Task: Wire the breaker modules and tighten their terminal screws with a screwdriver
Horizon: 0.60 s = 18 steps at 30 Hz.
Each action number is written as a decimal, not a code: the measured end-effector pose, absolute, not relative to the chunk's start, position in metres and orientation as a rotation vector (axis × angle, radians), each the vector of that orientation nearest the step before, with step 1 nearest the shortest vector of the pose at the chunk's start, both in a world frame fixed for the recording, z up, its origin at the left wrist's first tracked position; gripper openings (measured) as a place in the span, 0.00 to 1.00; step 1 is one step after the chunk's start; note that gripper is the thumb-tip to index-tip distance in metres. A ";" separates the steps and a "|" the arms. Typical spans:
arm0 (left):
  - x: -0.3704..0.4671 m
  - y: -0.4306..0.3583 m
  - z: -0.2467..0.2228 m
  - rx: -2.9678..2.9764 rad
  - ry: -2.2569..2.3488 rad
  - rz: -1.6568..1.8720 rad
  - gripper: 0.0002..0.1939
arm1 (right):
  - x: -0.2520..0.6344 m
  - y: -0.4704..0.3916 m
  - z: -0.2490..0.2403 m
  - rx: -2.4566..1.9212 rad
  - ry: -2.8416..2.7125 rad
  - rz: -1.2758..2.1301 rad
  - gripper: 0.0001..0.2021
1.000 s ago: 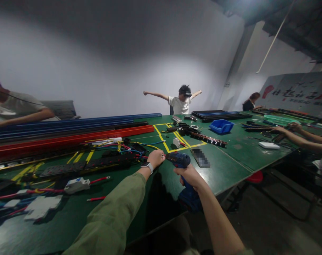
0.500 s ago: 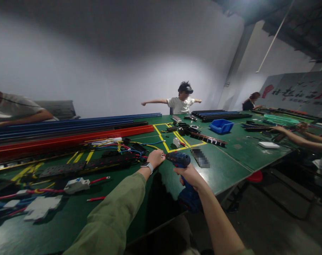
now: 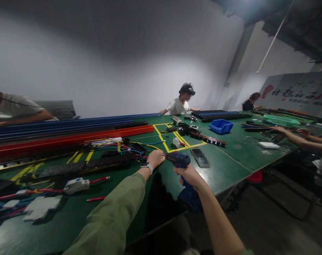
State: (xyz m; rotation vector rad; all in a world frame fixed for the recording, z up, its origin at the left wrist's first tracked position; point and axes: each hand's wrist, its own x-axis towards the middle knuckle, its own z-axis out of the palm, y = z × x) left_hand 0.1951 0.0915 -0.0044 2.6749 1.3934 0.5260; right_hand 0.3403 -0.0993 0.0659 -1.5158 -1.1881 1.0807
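Note:
My right hand (image 3: 190,175) is wrapped round the grip of a blue cordless drill (image 3: 180,159). Its black chuck points left, and the battery base hangs low by the table's near edge. My left hand (image 3: 154,159), with a watch on the wrist, is closed just in front of the drill's nose. Pinched in its fingers is the end of a red wire (image 3: 163,156), mostly hidden by the hand. The drill's tip meets that end or sits very close; I cannot tell which. Left of the hand lies a black power strip (image 3: 111,161) with wires around it.
Red and blue metal profiles (image 3: 118,134) lie along the left. White breakers (image 3: 77,185) with red leads rest near my left sleeve. Farther off are a small white breaker (image 3: 176,142), a phone (image 3: 200,157) and a blue bin (image 3: 220,126). Co-workers (image 3: 180,105) sit around the green table (image 3: 227,170).
The person across the table has lowered both outstretched arms toward the table. My hands and the drill look the same as before.

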 end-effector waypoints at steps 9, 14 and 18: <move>0.196 0.095 -0.008 2.682 1.404 0.513 0.12 | 0.341 -0.098 0.065 -1.517 -1.199 1.073 0.07; 0.195 0.097 -0.011 2.694 1.375 0.539 0.12 | 0.341 -0.098 0.063 -1.503 -1.199 1.082 0.08; 0.195 0.099 -0.014 2.712 1.361 0.561 0.12 | 0.341 -0.098 0.063 -1.508 -1.201 1.078 0.07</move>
